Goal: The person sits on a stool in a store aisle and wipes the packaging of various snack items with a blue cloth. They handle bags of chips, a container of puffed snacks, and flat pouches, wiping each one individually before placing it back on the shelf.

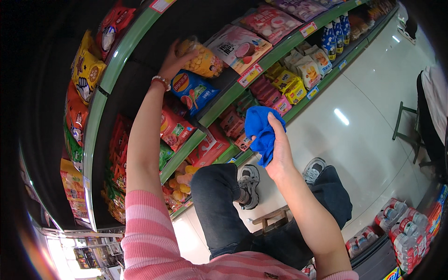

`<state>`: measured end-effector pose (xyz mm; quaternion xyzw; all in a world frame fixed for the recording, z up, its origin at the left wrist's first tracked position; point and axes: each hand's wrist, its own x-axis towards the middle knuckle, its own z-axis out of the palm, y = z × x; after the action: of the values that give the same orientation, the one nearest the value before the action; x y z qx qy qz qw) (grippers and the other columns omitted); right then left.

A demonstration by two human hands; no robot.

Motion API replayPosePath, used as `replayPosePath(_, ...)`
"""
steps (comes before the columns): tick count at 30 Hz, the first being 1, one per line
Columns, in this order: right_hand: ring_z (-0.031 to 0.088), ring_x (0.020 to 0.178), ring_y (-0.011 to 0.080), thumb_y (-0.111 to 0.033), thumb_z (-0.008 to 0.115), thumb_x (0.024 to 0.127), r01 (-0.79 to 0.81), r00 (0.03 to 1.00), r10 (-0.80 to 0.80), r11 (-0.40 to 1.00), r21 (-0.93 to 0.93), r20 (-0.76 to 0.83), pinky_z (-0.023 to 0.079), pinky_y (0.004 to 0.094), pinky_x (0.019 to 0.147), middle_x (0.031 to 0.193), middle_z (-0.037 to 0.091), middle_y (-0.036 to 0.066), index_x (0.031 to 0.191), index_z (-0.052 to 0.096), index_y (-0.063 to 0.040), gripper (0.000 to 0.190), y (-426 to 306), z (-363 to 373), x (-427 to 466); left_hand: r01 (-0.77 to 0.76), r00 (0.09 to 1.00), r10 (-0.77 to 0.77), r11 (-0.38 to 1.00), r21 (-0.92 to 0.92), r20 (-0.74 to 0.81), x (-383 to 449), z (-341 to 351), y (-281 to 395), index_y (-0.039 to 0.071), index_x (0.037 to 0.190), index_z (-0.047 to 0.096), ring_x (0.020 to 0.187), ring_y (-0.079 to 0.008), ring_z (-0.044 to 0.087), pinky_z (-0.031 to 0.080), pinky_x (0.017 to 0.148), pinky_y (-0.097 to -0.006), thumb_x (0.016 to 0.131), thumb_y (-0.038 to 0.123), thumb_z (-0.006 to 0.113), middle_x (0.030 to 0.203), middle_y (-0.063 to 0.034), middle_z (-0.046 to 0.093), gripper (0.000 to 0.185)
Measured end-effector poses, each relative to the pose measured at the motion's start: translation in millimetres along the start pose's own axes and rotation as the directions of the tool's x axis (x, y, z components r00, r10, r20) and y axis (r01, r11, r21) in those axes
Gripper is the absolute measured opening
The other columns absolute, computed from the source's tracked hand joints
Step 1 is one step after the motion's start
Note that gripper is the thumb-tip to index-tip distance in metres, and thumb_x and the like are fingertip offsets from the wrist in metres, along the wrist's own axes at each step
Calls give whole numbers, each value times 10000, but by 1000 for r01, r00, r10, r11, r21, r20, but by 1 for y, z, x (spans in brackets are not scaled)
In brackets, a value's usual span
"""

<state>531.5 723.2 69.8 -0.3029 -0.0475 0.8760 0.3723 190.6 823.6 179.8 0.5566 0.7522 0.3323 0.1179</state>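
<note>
My left hand (175,61), with a beaded bracelet at its wrist, reaches onto a shelf and holds the upper end of a yellow snack bag with a clear part (204,61). Below that bag lies a blue Lay's chip bag (192,91). To its right is a pink and white package with a coconut picture (241,49). A crumpled blue cloth (260,131) is held in my right hand (280,150), in front of the lower shelf and above the floor.
Green shelf edges (224,108) with price tags run diagonally. Small snack packs (294,85) fill the lower shelf. Red chip bags (175,129) are nearer me. A wooden stool (271,220) is between my legs. Shrink-wrapped bottles (407,231) stand lower right; a person (434,98) is at the right.
</note>
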Motion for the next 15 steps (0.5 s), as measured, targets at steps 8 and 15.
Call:
replayPosePath(8,565,836,125,-447,584,903,-45,999,45,999,-2,-7,459,259,745,1079,627,7,1202,579,-153,419,-5,-6,-1,32,993,-49,987,160,105,5,-7,-12,-12,1464,255,1304,-291,431,385,1056,-365,685,560,782,1427,-220,396,1100)
replayPosePath(15,561,829,126,-440,567,914,-46,999,46,999,-13,27,454,252,728,1071,628,1,1214,576,-159,411,-2,-6,0,45,977,-103,956,290,187,16,-12,-13,70,1506,198,1373,-315,340,313,1108,-419,668,664,728,1495,-204,310,1156)
